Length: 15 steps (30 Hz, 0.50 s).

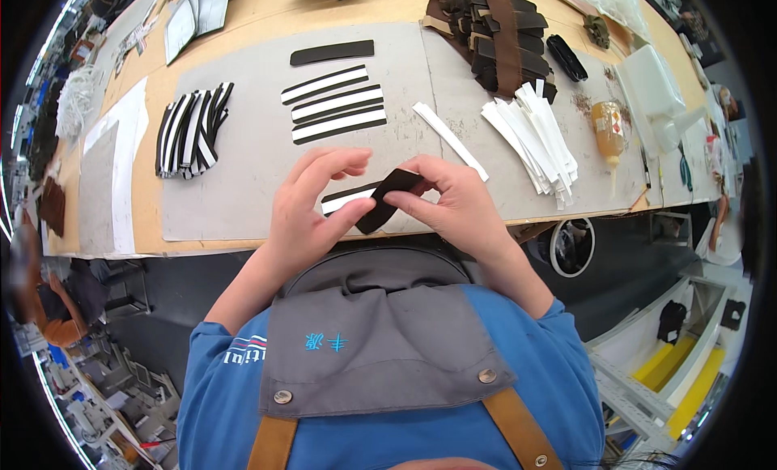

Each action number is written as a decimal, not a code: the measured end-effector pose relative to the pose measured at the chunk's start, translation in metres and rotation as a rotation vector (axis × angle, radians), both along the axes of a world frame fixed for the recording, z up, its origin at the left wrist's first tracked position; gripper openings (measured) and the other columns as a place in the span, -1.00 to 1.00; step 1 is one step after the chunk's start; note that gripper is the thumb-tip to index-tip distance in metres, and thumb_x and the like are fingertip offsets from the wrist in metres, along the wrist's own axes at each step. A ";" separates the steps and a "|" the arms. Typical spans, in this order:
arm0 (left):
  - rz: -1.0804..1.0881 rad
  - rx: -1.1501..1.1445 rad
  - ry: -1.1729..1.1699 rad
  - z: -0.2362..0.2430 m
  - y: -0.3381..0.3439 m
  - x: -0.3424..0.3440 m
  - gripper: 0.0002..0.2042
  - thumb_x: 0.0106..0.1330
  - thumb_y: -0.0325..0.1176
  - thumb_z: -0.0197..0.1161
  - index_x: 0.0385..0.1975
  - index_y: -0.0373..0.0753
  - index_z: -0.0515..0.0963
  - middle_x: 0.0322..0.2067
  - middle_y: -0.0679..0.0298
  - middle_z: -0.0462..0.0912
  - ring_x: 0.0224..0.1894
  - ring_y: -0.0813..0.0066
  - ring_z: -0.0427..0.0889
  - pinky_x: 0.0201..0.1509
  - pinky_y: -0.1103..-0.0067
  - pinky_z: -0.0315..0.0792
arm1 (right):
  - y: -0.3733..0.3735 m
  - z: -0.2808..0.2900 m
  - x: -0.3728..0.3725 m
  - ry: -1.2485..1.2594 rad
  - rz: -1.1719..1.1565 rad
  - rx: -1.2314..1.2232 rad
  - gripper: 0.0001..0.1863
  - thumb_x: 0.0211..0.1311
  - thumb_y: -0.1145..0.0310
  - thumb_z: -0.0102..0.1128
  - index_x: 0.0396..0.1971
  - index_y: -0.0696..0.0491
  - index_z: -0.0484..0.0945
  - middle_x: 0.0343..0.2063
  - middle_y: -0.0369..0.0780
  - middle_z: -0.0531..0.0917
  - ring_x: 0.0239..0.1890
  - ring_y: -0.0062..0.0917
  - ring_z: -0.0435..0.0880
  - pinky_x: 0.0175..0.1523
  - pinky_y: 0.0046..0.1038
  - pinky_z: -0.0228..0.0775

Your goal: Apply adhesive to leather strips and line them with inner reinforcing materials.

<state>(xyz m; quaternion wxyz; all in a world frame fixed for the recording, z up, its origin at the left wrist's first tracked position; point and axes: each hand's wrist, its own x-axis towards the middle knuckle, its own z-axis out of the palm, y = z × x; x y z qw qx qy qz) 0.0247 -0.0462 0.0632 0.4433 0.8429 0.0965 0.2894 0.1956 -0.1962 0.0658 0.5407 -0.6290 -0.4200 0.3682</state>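
Observation:
Above the near table edge, my right hand (453, 199) pinches a short black strip (387, 204) between thumb and fingers; the strip is tilted and bent. My left hand (312, 199) has its fingers raised and apart, its thumb tip touching the black strip's left side. Under and behind the hands, a black strip with a white band (348, 198) lies partly hidden. Farther back, several black strips with white bands (338, 114) lie in a row, with a plain black strip (332, 53) beyond them. A single white strip (451, 141) lies right of the hands.
At left is a stack of black-and-white strips (193, 131). To the right are a pile of white strips (534, 142), a bottle of amber liquid (608, 134), a white plastic container (652, 85) and a bundle of dark strips (502, 37). A round bin (572, 247) stands below the table edge.

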 end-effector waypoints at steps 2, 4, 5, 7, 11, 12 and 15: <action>-0.043 -0.191 0.095 0.004 -0.001 0.010 -0.74 0.27 -0.44 0.46 -0.07 -0.29 0.65 -0.22 0.21 0.72 -0.18 0.45 0.73 -0.04 0.57 0.60 | 0.000 0.009 0.000 -0.049 0.072 -0.074 -0.74 0.26 0.43 0.45 -0.11 0.17 0.65 -0.31 -0.29 0.74 -0.27 -0.70 0.69 -0.14 -0.57 0.53; -0.037 -0.249 0.092 0.003 -0.009 0.015 -0.79 0.29 -0.46 0.44 -0.11 -0.30 0.65 -0.25 0.25 0.72 -0.21 0.49 0.74 -0.08 0.60 0.60 | -0.001 0.013 0.000 -0.066 0.054 -0.091 -0.73 0.25 0.43 0.46 -0.10 0.17 0.64 -0.30 -0.29 0.74 -0.27 -0.70 0.69 -0.14 -0.58 0.53; -0.026 -0.315 0.086 0.002 -0.012 0.015 -0.84 0.32 -0.48 0.42 -0.15 -0.30 0.66 -0.27 0.29 0.72 -0.24 0.54 0.74 -0.11 0.64 0.61 | -0.002 0.014 0.001 -0.086 0.042 -0.118 -0.72 0.25 0.43 0.47 -0.09 0.17 0.64 -0.30 -0.29 0.73 -0.27 -0.70 0.69 -0.15 -0.59 0.53; -0.013 -0.425 0.121 0.005 -0.016 0.013 -0.86 0.34 -0.49 0.41 -0.16 -0.31 0.65 -0.28 0.31 0.72 -0.24 0.59 0.73 -0.12 0.65 0.61 | -0.004 0.013 0.003 -0.067 0.030 -0.085 -0.72 0.25 0.44 0.47 -0.09 0.17 0.63 -0.29 -0.30 0.73 -0.27 -0.70 0.69 -0.15 -0.60 0.53; 0.020 -0.610 0.223 0.010 -0.018 0.012 -0.88 0.36 -0.50 0.40 -0.17 -0.31 0.65 -0.27 0.35 0.72 -0.24 0.66 0.71 -0.12 0.66 0.62 | -0.007 0.005 0.003 0.036 -0.013 0.039 -0.73 0.24 0.48 0.47 -0.10 0.16 0.62 -0.28 -0.32 0.71 -0.23 -0.71 0.69 -0.12 -0.61 0.55; 0.026 -0.611 0.223 0.012 -0.019 0.012 -0.88 0.36 -0.50 0.40 -0.17 -0.31 0.65 -0.27 0.35 0.72 -0.24 0.66 0.71 -0.12 0.66 0.62 | -0.008 0.005 0.003 0.038 -0.007 0.039 -0.73 0.24 0.48 0.47 -0.10 0.16 0.62 -0.28 -0.32 0.71 -0.23 -0.71 0.69 -0.12 -0.61 0.55; 0.066 -0.632 0.209 0.013 -0.021 0.012 -0.87 0.36 -0.49 0.40 -0.15 -0.32 0.65 -0.28 0.35 0.73 -0.24 0.66 0.72 -0.11 0.66 0.62 | -0.009 0.006 0.005 0.043 0.005 -0.031 -0.73 0.25 0.50 0.46 -0.09 0.17 0.62 -0.26 -0.32 0.71 -0.21 -0.71 0.69 -0.10 -0.60 0.56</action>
